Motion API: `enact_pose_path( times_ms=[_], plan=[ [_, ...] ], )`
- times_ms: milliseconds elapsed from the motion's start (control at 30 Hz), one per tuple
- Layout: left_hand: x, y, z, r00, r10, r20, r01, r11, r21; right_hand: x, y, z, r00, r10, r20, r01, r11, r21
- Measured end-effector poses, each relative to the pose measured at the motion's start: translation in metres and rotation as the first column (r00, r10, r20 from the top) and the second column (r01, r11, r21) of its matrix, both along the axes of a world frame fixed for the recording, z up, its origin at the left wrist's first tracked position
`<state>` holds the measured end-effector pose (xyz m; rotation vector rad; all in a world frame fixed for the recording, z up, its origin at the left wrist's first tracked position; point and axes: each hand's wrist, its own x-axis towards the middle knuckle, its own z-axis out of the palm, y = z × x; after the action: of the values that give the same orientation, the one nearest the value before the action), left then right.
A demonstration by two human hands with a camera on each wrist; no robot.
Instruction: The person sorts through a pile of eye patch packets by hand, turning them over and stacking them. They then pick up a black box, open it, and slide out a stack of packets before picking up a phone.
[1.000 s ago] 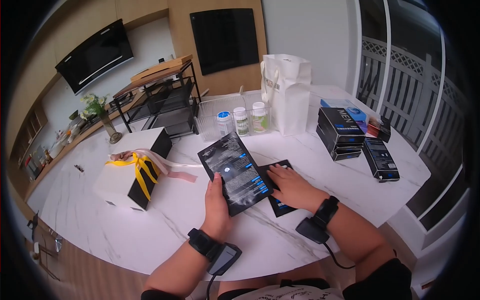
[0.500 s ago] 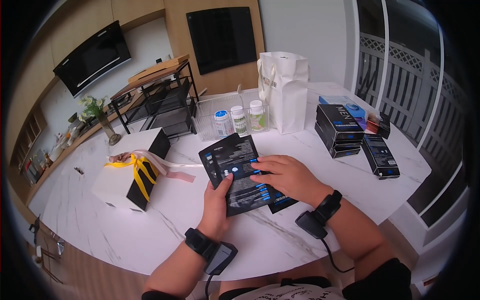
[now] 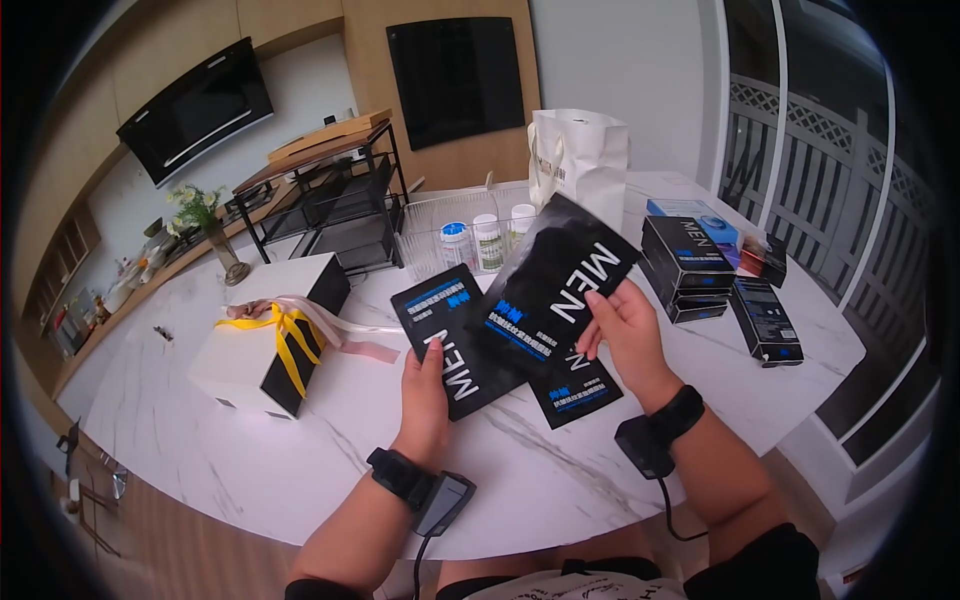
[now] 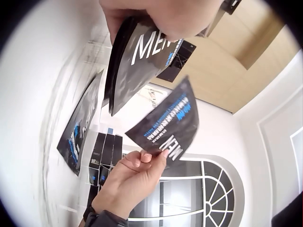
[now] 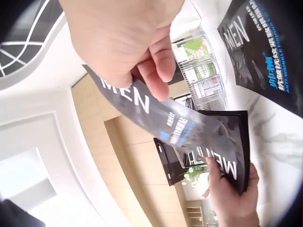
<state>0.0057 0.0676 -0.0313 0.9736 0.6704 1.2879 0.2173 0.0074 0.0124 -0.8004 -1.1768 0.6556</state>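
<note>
The left hand [image 3: 426, 405] grips a small stack of black sachets [image 3: 437, 300], thumb on top, their white MEN lettering showing. Between thumb and fingers the right hand [image 3: 632, 340] pinches one black MEN sachet [image 3: 570, 265], raised and partly overlapping the stack. Another black sachet [image 3: 580, 395] lies on the table below the right hand. In the left wrist view the pinched sachet [image 4: 168, 123] is apart from the stack [image 4: 142, 61]. The right wrist view shows the left hand [image 5: 234, 198] around the lower edge of the stack [image 5: 232, 137].
A white box with ribbons [image 3: 265, 350] stands at left. Behind the sachets are a clear bin [image 3: 425, 225] of bottles and a white paper bag [image 3: 585, 160]. Stacked black boxes [image 3: 685, 255] and another black box [image 3: 765, 320] are at right, near the table edge. A wire rack [image 3: 330, 205] stands behind.
The right hand has lifted a sachet from the left hand's stack and moved it up and right. The sachets now show their MEN fronts instead of the text-covered backs.
</note>
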Motion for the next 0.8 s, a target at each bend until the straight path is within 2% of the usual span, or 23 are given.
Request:
enact_pose_path(
  times_ms=[67, 167, 200, 267, 333, 367, 400, 467, 567, 600, 667, 733, 767, 800],
  plan=[
    [0.004, -0.002, -0.002, 0.999, -0.040, 0.014, 0.040, 0.999, 0.006, 0.008, 0.003, -0.003, 0.991, 0.135, 0.011, -0.130, 0.969, -0.208],
    [0.009, -0.021, 0.012, 0.985, -0.169, 0.013, 0.170, 0.981, -0.097, 0.005, 0.006, -0.007, 0.986, 0.125, 0.114, -0.087, 0.951, -0.296],
    [0.011, -0.021, 0.011, 0.985, -0.173, 0.012, 0.173, 0.980, -0.100, 0.004, 0.006, -0.007, 0.977, 0.125, 0.171, -0.062, 0.941, -0.333],
    [0.014, -0.022, 0.010, 0.970, -0.239, -0.043, 0.233, 0.967, -0.106, 0.002, 0.004, -0.007, 0.968, 0.171, 0.184, -0.096, 0.930, -0.356],
    [0.015, -0.023, 0.007, 0.968, -0.248, -0.036, 0.243, 0.964, -0.111, -0.009, 0.003, -0.007, 0.965, 0.256, 0.050, -0.235, 0.936, -0.261],
    [0.016, -0.023, 0.005, 0.970, -0.239, -0.053, 0.232, 0.967, -0.110, -0.007, 0.004, -0.009, 0.943, 0.326, 0.067, -0.298, 0.916, -0.268],
    [0.016, -0.023, 0.004, 0.971, -0.229, -0.069, 0.221, 0.969, -0.108, -0.008, 0.003, -0.010, 0.943, 0.327, 0.068, -0.298, 0.916, -0.267],
    [0.017, -0.024, 0.004, 0.975, -0.217, -0.049, 0.212, 0.974, -0.082, -0.010, 0.001, -0.010, 0.959, 0.197, 0.205, -0.127, 0.942, -0.310],
    [0.016, -0.025, 0.009, 0.985, -0.169, -0.022, 0.167, 0.984, -0.070, 0.014, 0.020, -0.035, 0.959, 0.090, 0.268, -0.035, 0.979, -0.202],
    [0.016, -0.026, 0.013, 0.991, -0.131, -0.017, 0.129, 0.988, -0.083, 0.023, 0.024, -0.039, 0.938, 0.027, 0.345, 0.054, 0.973, -0.223],
    [0.015, -0.027, 0.018, 0.995, -0.095, -0.002, 0.095, 0.992, -0.080, 0.036, 0.024, -0.042, 0.851, 0.041, 0.523, 0.160, 0.929, -0.334],
    [0.012, -0.024, 0.018, 0.994, -0.100, 0.052, 0.101, 0.995, -0.007, 0.027, 0.010, -0.021, 0.699, 0.168, 0.696, 0.296, 0.817, -0.494],
    [0.012, -0.024, 0.019, 0.994, -0.094, 0.058, 0.094, 0.996, 0.001, 0.032, 0.016, -0.042, 0.703, 0.067, 0.708, 0.263, 0.900, -0.347],
    [0.012, -0.024, 0.019, 0.994, -0.094, 0.058, 0.094, 0.996, 0.002, 0.030, 0.012, -0.040, 0.703, 0.067, 0.708, 0.262, 0.901, -0.346]
  ],
)
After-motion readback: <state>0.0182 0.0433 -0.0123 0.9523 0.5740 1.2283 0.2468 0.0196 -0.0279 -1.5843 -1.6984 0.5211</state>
